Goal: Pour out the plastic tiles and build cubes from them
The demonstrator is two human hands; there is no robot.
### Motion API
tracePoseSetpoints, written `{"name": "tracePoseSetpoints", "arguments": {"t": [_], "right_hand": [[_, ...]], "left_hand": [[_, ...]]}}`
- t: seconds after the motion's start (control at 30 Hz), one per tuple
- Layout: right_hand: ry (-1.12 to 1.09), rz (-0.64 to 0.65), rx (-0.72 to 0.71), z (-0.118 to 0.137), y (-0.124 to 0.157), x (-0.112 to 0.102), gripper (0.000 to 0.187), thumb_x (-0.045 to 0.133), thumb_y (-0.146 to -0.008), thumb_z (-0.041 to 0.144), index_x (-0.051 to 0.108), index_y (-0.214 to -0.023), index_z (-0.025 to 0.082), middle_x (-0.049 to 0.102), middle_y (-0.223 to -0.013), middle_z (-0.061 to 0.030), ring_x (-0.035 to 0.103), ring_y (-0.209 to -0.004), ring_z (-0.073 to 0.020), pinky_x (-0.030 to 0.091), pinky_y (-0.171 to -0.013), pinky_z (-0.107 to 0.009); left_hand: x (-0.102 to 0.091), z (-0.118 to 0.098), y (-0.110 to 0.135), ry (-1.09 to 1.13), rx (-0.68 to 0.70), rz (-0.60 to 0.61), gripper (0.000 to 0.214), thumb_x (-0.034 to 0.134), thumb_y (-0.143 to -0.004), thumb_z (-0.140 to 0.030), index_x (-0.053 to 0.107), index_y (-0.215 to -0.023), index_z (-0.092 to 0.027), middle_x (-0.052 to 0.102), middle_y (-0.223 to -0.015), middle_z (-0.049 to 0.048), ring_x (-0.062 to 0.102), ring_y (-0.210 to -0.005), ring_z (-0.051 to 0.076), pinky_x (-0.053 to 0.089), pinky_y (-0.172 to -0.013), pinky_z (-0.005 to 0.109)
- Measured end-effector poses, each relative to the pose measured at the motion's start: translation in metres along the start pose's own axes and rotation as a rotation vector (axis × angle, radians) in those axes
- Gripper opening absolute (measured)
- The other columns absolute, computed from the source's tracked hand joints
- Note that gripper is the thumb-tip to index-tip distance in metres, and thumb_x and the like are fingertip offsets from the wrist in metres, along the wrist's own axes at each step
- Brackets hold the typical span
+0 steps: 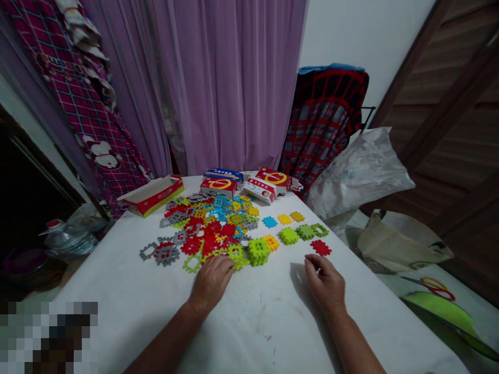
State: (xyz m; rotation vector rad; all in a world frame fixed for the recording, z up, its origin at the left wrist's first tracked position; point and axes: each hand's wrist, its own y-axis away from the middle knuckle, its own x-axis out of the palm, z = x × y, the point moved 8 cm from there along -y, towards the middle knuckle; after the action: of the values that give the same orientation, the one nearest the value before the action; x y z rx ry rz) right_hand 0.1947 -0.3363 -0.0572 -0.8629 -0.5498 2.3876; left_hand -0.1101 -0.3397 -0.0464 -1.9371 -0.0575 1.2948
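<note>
A heap of flat plastic interlocking tiles [206,226] in red, grey, blue, yellow and green lies on the white table [249,322]. My left hand [212,280] rests knuckles-up at the heap's near edge, fingers curled over a light green tile [238,255]. A built lime green cube [258,251] stands just right of it. My right hand [325,283] lies on the table with fingers bent, fingertips just short of a lone red tile [320,247]. Single tiles sit apart to the right: blue [269,222], yellow [284,219], green [288,236].
Small red and blue cardboard boxes [268,186] line the table's far edge, with an open red box [152,196] at the far left. A plastic bag [360,174] leans off the right side. Purple curtains hang behind. A bottle [68,239] stands at left below the table.
</note>
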Motion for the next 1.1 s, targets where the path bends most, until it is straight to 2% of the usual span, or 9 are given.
{"name": "tracePoseSetpoints", "arguments": {"t": [0.13,0.23,0.3,0.47,0.57,0.67,0.73,0.93,1.1], "right_hand": [[-0.087,0.328,0.033,0.029,0.031,0.038,0.036,0.05,-0.084,0.047,0.073,-0.078,0.02,0.073,-0.074,-0.0057,0.064,-0.062,-0.017,0.048,-0.059,-0.026],[-0.04,0.586,0.074,0.044,0.056,0.065,0.038,0.046,-0.087,0.045,0.075,-0.077,0.022,0.073,-0.07,-0.0034,0.066,-0.063,-0.0176,0.047,-0.059,-0.025],[0.028,0.666,0.082,0.049,0.064,0.073,0.035,0.047,-0.088,0.042,0.076,-0.084,0.024,0.075,-0.077,-0.0027,0.068,-0.069,-0.0182,0.047,-0.062,-0.026],[0.126,0.672,0.006,0.049,0.064,0.078,0.029,0.05,-0.085,0.032,0.077,-0.096,0.026,0.076,-0.096,-0.0041,0.07,-0.086,-0.0185,0.049,-0.076,-0.027],[0.108,0.612,-0.042,0.047,0.062,0.074,0.028,0.049,-0.086,0.029,0.076,-0.093,0.026,0.076,-0.094,-0.0038,0.07,-0.085,-0.0189,0.05,-0.076,-0.028],[0.107,0.583,-0.087,0.05,0.063,0.071,0.025,0.05,-0.086,0.029,0.074,-0.088,0.026,0.074,-0.088,-0.0029,0.069,-0.08,-0.0188,0.049,-0.072,-0.029],[0.136,0.582,-0.117,0.055,0.065,0.069,0.022,0.052,-0.085,0.03,0.074,-0.087,0.026,0.073,-0.084,-0.0025,0.068,-0.078,-0.018,0.048,-0.07,-0.028],[0.23,0.6,-0.203,0.067,0.07,0.07,0.017,0.059,-0.083,0.032,0.073,-0.09,0.027,0.069,-0.083,-0.0011,0.065,-0.076,-0.0158,0.044,-0.066,-0.025],[0.222,0.587,-0.227,0.065,0.074,0.071,0.015,0.061,-0.083,0.031,0.072,-0.089,0.025,0.068,-0.083,-0.0011,0.065,-0.076,-0.0152,0.045,-0.066,-0.024]], "left_hand": [[0.003,-0.023,0.008,-0.109,0.21,-0.005,0.013,0.052,-0.09,-0.011,0.059,-0.085,-0.021,0.065,-0.08,0.0006,0.057,-0.075,0.017,0.043,-0.071,0.031],[0.012,-0.034,0.012,-0.137,0.265,0.054,0.013,0.054,-0.089,-0.011,0.056,-0.081,-0.021,0.062,-0.076,0.0002,0.055,-0.072,0.017,0.041,-0.07,0.031],[0.019,-0.037,0.014,-0.138,0.265,0.113,0.011,0.057,-0.089,-0.014,0.056,-0.081,-0.021,0.061,-0.075,-0.0001,0.054,-0.072,0.018,0.041,-0.071,0.032],[0.029,-0.034,0.011,0.018,0.159,0.335,0.02,0.07,-0.083,-0.038,0.06,-0.087,-0.022,0.064,-0.084,-0.0003,0.059,-0.081,0.019,0.043,-0.075,0.033],[0.03,-0.025,0.006,0.116,0.072,0.461,0.022,0.069,-0.084,-0.034,0.063,-0.103,-0.025,0.066,-0.1,0.0012,0.06,-0.096,0.019,0.045,-0.084,0.032],[0.032,-0.016,0.002,0.125,-0.023,0.53,0.04,0.068,-0.084,-0.028,0.058,-0.123,-0.025,0.064,-0.117,0.0048,0.058,-0.109,0.021,0.046,-0.093,0.034],[0.035,-0.013,0.0,0.115,-0.066,0.55,0.045,0.069,-0.083,-0.029,0.057,-0.126,-0.024,0.063,-0.12,0.0065,0.057,-0.112,0.023,0.046,-0.096,0.036],[0.043,-0.015,-0.001,0.121,-0.152,0.555,0.038,0.075,-0.077,-0.034,0.064,-0.11,-0.02,0.065,-0.114,0.0072,0.058,-0.111,0.025,0.046,-0.097,0.038],[0.038,-0.021,0.005,0.137,-0.173,0.49,0.036,0.076,-0.075,-0.034,0.063,-0.105,-0.021,0.065,-0.107,0.0054,0.059,-0.105,0.024,0.047,-0.093,0.037]]}}
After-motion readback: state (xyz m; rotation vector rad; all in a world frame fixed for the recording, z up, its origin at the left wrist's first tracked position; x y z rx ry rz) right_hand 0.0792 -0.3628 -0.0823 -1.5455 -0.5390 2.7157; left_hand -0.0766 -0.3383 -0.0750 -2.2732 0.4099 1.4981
